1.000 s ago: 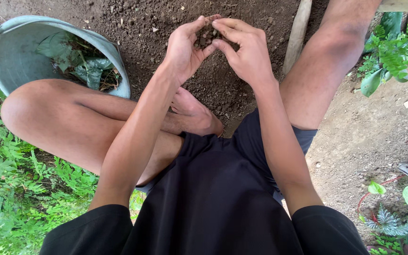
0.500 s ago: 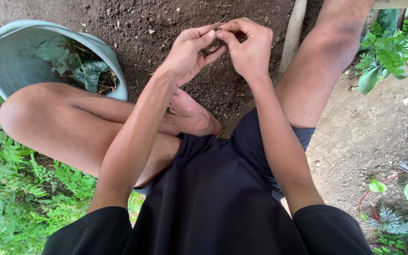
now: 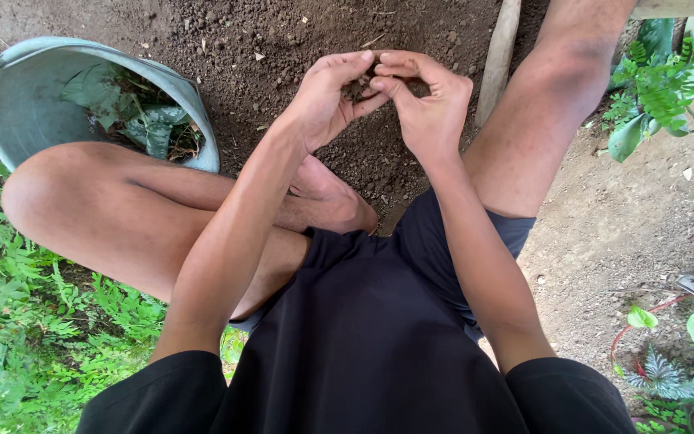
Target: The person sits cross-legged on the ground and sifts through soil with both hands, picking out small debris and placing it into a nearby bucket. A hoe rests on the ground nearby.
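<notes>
Bucket [image 3: 18,104] holds green leaves [image 3: 134,120]; both hands pinch soil [image 3: 359,87].

The person wears a black short-sleeved shirt [image 3: 371,354] and dark grey shorts [image 3: 508,233]. Arms and legs are bare, and the one foot [image 3: 327,197] in view has no shoe

No packages, labels, signs or screens show anywhere in this view.

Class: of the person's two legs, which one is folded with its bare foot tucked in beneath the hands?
The left leg, beside the bucket; the right leg is raised, foot unseen.
</notes>
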{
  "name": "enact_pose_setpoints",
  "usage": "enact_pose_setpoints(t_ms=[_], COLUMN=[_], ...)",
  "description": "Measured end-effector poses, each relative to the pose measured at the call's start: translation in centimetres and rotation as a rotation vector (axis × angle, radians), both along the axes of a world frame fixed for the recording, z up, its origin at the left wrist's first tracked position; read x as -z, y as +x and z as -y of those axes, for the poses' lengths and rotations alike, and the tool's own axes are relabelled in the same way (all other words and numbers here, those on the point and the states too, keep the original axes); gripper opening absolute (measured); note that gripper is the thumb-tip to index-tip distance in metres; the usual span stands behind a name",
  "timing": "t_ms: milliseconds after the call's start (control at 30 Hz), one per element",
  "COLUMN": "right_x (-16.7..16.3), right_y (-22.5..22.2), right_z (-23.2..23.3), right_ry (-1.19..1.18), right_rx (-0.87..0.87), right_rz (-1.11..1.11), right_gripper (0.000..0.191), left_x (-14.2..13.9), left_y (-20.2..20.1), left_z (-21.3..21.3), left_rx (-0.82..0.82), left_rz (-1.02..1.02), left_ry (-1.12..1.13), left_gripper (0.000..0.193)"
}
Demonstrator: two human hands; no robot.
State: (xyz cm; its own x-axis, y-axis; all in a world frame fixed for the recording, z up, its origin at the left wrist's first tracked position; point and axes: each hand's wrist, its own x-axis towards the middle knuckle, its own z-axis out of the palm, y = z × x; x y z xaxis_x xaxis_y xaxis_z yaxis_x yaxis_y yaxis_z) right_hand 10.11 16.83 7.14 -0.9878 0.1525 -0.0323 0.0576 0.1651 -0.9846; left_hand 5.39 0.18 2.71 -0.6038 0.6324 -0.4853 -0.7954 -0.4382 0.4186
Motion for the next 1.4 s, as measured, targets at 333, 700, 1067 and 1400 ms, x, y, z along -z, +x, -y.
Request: enact_pose_setpoints(t_ms=[333, 700, 1067, 1400], right_x=[0.3, 3.8, 2.9, 5.0], right_y=[0.5, 1.0, 1.2, 0.8], right_z=[-1.8, -3.5, -0.2, -0.1], right_ry=[-0.301, -0.453, -0.585, -0.63], right_rx=[-0.013, 0.246, -0.025, 0.068], right_rz=[-0.095, 0.184, 0.246, 0.346], right_gripper=[0.02, 0.022, 0.047, 0.046], left_x=[-1.6, -0.5, -0.5, -1.8], left_y=[-0.2, 0.1, 0.3, -0.3], left_z=[-0.2, -0.5, -0.9, -0.8], left_rx=[-0.018, 0.005, -0.089, -0.074], left_rz=[0.049, -0.037, -0.135, 0.074], left_ry=[0.003, -0.157, -0.343, -0.08], left_gripper=[0.035, 0.03, 0.026, 0.048])
